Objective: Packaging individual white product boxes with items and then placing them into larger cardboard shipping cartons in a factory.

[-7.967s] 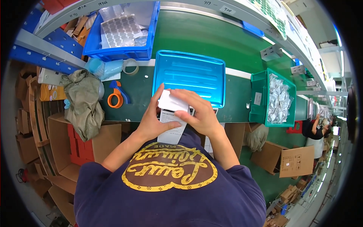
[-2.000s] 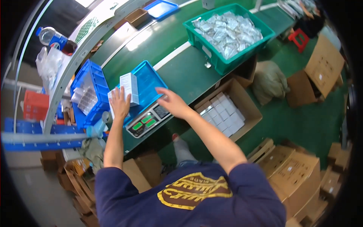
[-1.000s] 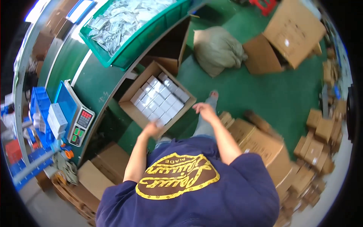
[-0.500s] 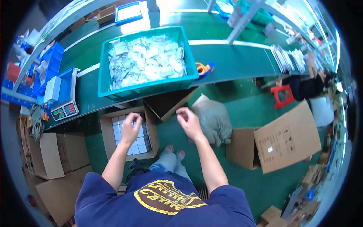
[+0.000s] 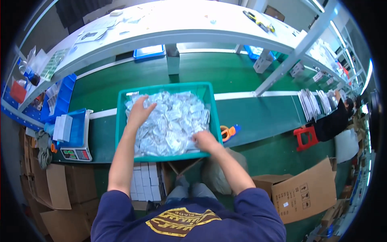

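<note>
A teal plastic bin (image 5: 217, 121) on the green bench is heaped with small clear packets (image 5: 171, 121) with pale contents. Over the left part of the heap is my left hand (image 5: 140, 113), its thumb and forefinger apart and nothing seen between them. Lower down, at the bin's near right side, my right hand (image 5: 205, 141) reaches in with curled fingers against the packets. Whatever may be between those fingertips is hidden.
An orange and blue tape dispenser (image 5: 229, 132) lies right of the bin. A scale (image 5: 76, 154) with white boxes (image 5: 62, 128) stands left. Below are a carton of white boxes (image 5: 145, 181), a sack (image 5: 219, 173) and an open carton (image 5: 306, 193). A white shelf (image 5: 181, 20) spans above; a person (image 5: 332, 125) sits right.
Both hands have moved from above the floor cartons up and over the bin. The view has tilted up, so the upper shelf shows and the bin sits lower in the picture.
</note>
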{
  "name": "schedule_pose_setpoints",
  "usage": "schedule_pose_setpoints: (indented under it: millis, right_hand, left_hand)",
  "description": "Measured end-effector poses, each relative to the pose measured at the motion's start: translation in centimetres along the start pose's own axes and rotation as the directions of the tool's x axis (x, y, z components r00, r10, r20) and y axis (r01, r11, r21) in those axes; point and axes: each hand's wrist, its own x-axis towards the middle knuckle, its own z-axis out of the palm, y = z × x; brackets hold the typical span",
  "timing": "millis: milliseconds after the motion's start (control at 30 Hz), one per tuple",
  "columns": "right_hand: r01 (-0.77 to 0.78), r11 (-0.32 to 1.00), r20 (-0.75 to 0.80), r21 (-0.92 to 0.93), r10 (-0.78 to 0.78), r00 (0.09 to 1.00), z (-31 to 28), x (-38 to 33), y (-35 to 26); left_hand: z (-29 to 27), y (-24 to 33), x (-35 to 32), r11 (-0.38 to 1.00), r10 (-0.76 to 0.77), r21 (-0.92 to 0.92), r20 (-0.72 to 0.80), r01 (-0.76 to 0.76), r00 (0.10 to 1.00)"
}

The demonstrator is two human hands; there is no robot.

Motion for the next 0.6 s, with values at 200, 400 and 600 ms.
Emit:
schedule_pose_setpoints:
  millis: [200, 400, 600]
  right_hand:
    - [0.070, 0.922, -0.369, 0.381, 0.082, 0.926, -2.2, -2.9, -0.9]
    - [0.518, 0.754, -0.686, 0.404, -0.125, 0.717, -3.4, -2.2, -0.7]
    - [0.349, 0.487, -0.448, 0.801, 0.100, 0.889, -4.1, -3.6, 2.0]
  left_hand:
    - [6.1, -4.0, 18.9, 0.983, -0.143, -0.132, -0.107, 0.129, 0.984]
    - [10.5, -16.5, 33.6, 0.993, -0.021, 0.115, 0.073, 0.012, 0.997]
    - [19.3, -8.6, 35.0, 0.989, 0.073, 0.107, 0.276, -0.106, 0.958]
